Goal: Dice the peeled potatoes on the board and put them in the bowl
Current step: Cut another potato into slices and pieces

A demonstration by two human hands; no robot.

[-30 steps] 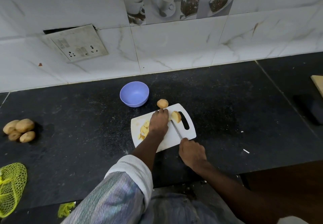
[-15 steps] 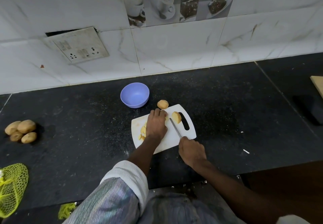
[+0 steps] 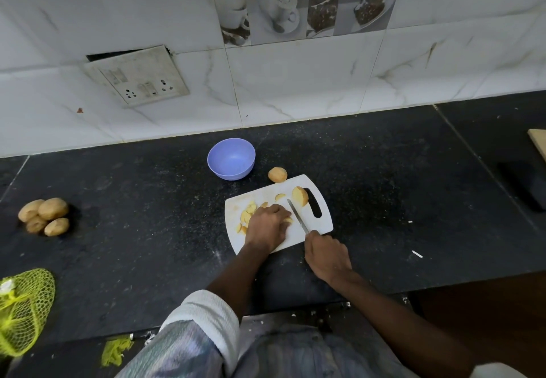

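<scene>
A white cutting board (image 3: pixel 320 225) lies on the black counter. Yellow potato slices (image 3: pixel 247 214) are spread over its left half. My left hand (image 3: pixel 267 224) rests curled on the board over some of the slices; what its fingers hold is hidden. A potato half (image 3: pixel 300 196) stands near the board's handle slot. My right hand (image 3: pixel 326 252) grips a knife (image 3: pixel 297 215), its blade lying between my left hand and the potato half. Another potato piece (image 3: pixel 277 174) sits on the counter just behind the board. The purple bowl (image 3: pixel 231 158) stands behind and left of the board, with nothing visible in it.
Several unpeeled potatoes (image 3: pixel 44 216) lie in a heap at the far left. A yellow-green net bag (image 3: pixel 23 309) lies at the front left edge. A dark block (image 3: pixel 523 182) and a wooden board (image 3: pixel 537 144) sit at the far right. The tiled wall carries a socket plate (image 3: pixel 137 76).
My left hand has drawn back toward me from the board's far edge, uncovering more slices. The knife blade has stayed beside it, and the potato half has not moved.
</scene>
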